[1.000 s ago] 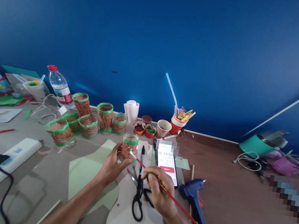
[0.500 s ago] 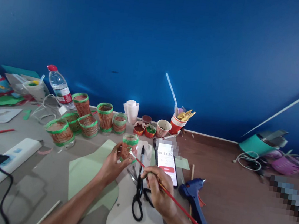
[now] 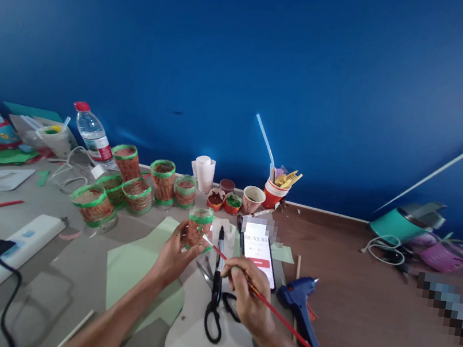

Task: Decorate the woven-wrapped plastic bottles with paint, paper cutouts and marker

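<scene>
My left hand (image 3: 174,255) grips a small clear cup (image 3: 199,225) painted brown, with green bands at its rim and base. In my right hand (image 3: 247,293) is a thin red paintbrush (image 3: 275,312), held like a pen. Its pale tip is at the lower right side of the cup; whether it touches cannot be made out. Below the hands lie black-handled scissors (image 3: 213,321) and a black marker (image 3: 220,247) on a white sheet. Behind the cup stand little paint pots, one with brown paint (image 3: 216,199) and one with green paint (image 3: 233,201).
Several painted cups (image 3: 136,194) stand at the left back, beside a water bottle (image 3: 93,132). Right of my hands lie a phone (image 3: 260,259) showing a timer and a blue glue gun (image 3: 304,312). Green paper (image 3: 131,263) lies under my left arm. A power strip (image 3: 25,241) is further left.
The brush has shifted slightly right and down along with my right hand. My left hand holds the cup in nearly the same place.
</scene>
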Demonstrator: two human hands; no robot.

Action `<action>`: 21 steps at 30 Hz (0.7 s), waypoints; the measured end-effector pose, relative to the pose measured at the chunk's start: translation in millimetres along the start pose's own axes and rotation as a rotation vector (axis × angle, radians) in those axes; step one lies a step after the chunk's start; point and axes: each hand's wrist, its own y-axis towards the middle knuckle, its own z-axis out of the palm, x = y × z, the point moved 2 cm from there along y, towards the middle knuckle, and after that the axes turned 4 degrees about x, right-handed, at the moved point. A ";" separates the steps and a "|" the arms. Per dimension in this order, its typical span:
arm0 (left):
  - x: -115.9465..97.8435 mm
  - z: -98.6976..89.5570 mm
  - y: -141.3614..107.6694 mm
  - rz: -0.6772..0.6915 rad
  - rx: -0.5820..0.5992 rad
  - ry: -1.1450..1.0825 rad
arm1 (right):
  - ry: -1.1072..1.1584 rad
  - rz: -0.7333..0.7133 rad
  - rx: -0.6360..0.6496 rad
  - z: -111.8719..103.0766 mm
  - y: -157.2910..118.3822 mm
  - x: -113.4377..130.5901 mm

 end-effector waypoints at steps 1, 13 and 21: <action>0.3 0.0 0.1 -0.009 0.007 -0.002 | 0.004 -0.003 -0.001 -0.3 -0.2 -0.1; -4.7 1.9 -1.3 -0.030 0.048 -0.046 | 0.035 0.000 -0.006 -0.8 -1.5 -2.7; -5.5 2.3 -1.2 -0.028 0.047 -0.061 | 0.057 0.003 -0.002 0.1 -1.5 -2.3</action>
